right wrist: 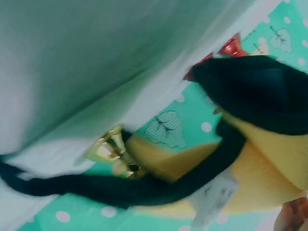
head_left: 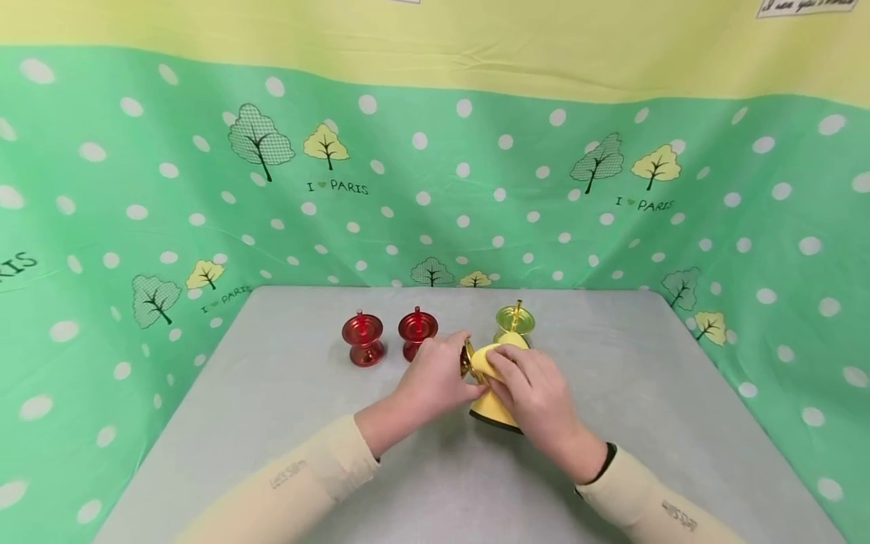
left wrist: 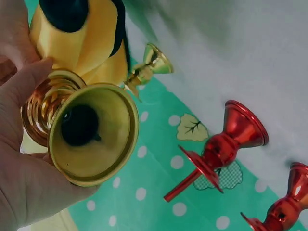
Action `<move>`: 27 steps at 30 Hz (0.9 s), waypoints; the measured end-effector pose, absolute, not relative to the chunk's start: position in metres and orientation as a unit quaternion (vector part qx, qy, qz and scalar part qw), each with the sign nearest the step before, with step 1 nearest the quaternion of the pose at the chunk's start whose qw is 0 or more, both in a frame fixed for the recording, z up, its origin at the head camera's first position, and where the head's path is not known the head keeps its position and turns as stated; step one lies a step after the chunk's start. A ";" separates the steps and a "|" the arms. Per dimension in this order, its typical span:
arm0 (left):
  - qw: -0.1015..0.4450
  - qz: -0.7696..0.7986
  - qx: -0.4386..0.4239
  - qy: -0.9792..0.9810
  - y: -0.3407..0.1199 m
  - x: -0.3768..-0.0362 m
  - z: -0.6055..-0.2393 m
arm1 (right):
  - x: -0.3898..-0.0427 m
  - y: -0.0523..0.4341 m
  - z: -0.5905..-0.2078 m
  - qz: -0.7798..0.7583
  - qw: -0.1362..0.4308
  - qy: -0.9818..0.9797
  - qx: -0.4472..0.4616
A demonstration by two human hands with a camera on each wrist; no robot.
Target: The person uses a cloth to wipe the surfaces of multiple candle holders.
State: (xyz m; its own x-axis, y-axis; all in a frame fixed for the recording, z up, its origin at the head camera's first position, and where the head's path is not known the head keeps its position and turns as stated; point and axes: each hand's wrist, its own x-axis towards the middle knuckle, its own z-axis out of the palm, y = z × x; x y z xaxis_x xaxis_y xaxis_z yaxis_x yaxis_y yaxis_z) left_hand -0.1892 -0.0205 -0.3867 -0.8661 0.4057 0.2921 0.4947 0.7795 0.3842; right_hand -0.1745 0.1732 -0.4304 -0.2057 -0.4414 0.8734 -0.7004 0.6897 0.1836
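Observation:
My left hand (head_left: pixel 435 378) grips a shiny gold candle holder (left wrist: pixel 124 144), tilted on its side above the table. Its hollow base, dark at the centre, faces the left wrist camera. A yellow cloth (head_left: pixel 499 412) with dark edging is pinched in my right hand (head_left: pixel 540 397) and bunched against the holder's other end. In the right wrist view the cloth (right wrist: pixel 262 166) and its dark border hide most of the holder; only a bit of the fingers (right wrist: pixel 291 216) shows. Behind the cloth stands a second gold candle holder (head_left: pixel 514 321), upright.
Two red candle holders (head_left: pixel 362 330) with thin upright spikes stand on the grey table (head_left: pixel 292 408), left of the gold ones; my left hand partly covers the nearer one (head_left: pixel 417 326). A green dotted curtain (head_left: pixel 462 196) borders the back and sides.

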 end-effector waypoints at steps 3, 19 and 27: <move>0.083 -0.230 -0.234 -0.941 -0.023 -0.189 -0.386 | -0.176 0.176 -0.433 0.161 0.496 -0.768 0.373; 0.131 -0.162 -0.242 -0.948 -0.023 -0.189 -0.385 | -0.177 0.169 -0.419 0.099 0.429 -0.823 0.359; 0.073 -0.229 -0.220 -0.945 -0.044 -0.198 -0.396 | -0.190 0.206 -0.419 0.113 0.451 -0.831 0.306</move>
State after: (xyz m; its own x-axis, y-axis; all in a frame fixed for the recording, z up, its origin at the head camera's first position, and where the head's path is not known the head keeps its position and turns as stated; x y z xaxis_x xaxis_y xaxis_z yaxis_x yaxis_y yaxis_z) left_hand -0.1976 -0.0442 -0.3965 -0.8925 0.3828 0.2384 0.4495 0.7980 0.4015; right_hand -0.1905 0.2059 -0.4193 -0.4059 -0.4072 0.8182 -0.6110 0.7867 0.0885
